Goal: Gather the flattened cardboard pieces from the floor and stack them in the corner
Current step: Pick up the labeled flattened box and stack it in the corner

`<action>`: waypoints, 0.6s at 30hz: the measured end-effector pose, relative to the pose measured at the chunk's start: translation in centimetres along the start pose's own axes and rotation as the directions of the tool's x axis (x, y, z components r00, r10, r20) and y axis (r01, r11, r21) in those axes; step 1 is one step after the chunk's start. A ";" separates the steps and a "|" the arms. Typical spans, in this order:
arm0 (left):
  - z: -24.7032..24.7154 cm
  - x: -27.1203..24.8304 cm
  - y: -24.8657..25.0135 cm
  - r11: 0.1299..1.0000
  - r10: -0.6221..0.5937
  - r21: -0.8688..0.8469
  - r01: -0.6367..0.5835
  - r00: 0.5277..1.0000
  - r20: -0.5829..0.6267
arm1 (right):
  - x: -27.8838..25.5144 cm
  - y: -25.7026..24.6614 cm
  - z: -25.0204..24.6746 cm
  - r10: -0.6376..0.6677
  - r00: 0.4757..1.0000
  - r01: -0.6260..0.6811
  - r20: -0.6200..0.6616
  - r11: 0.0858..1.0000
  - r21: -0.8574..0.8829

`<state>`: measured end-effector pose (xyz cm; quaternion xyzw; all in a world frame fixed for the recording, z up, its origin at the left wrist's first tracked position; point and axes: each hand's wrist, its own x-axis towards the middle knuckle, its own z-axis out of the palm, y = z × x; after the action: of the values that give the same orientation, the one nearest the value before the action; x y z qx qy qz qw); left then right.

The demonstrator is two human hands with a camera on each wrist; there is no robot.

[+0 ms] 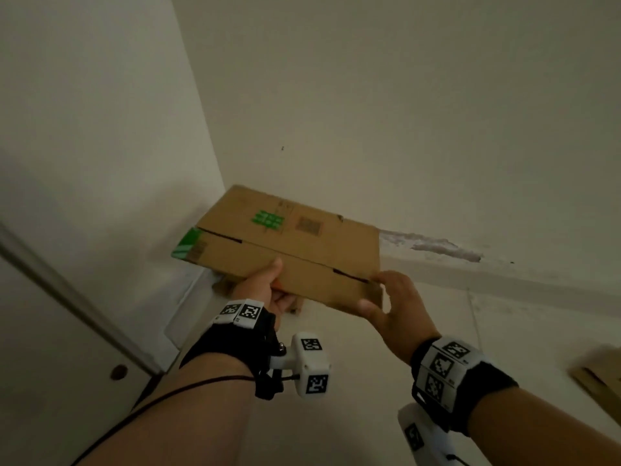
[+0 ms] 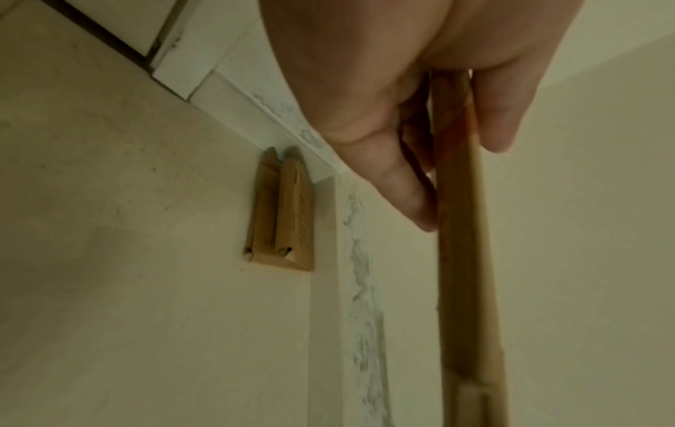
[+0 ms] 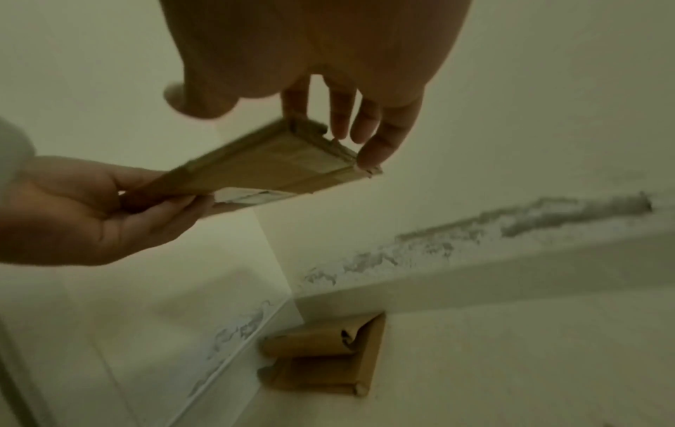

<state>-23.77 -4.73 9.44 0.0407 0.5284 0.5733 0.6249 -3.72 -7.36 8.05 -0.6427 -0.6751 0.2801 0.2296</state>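
Walls and floor meet in the corner, where a skirting board with flaked paint runs along the base. Held box: a flattened cardboard piece, carried flat in the air above the corner, not yet set down. Corner piece: folded cardboard already lying on the floor against the skirting, directly below the held box. Loose piece: more cardboard on the floor at the right edge, well apart from the corner, apparently not yet gathered. Left hand: clamped on the box's near edge, thumb above and fingers below. Right hand: fingers straight and spread, their tips touching the box's right end without curling round it. Progress, as judged: one piece placed, one in transit, at least one remaining.
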 end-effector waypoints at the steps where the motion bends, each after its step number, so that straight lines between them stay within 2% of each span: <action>1: -0.8 0.8 0.2 1.000 0.012 -0.003 -0.012 1.000 -0.008 | 0.6 -0.2 1.0 0.102 0.994 -0.105 0.022 0.982 0.158; 3: -2.6 3.7 0.2 1.000 0.027 -0.007 -0.027 0.999 -0.039 | 3.2 -0.3 4.1 0.308 0.936 -0.350 0.169 0.867 0.355; 5: -4.0 5.9 -0.2 1.000 0.027 0.012 -0.026 0.998 -0.052 | 5.3 -0.1 6.5 0.415 0.861 -0.507 0.294 0.740 0.442; 9: -6.8 11.4 -0.6 0.998 0.019 0.055 -0.011 0.990 -0.138 | 9.4 1.4 11.5 0.450 0.807 -0.589 0.382 0.579 0.564; 13: -8.5 16.2 -1.0 0.996 0.033 0.089 -0.016 0.981 -0.190 | 11.9 3.1 15.8 0.405 0.734 -0.679 0.545 0.434 0.592; 18: -9.6 19.9 -2.1 0.970 -0.008 0.235 0.058 0.977 -0.211 | 15.3 4.8 20.9 0.472 0.725 -0.669 0.502 0.304 0.678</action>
<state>-33.41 4.33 -8.37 0.0465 0.6570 0.4959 0.5659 -15.18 6.23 -11.39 -0.6177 -0.2042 0.6907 0.3156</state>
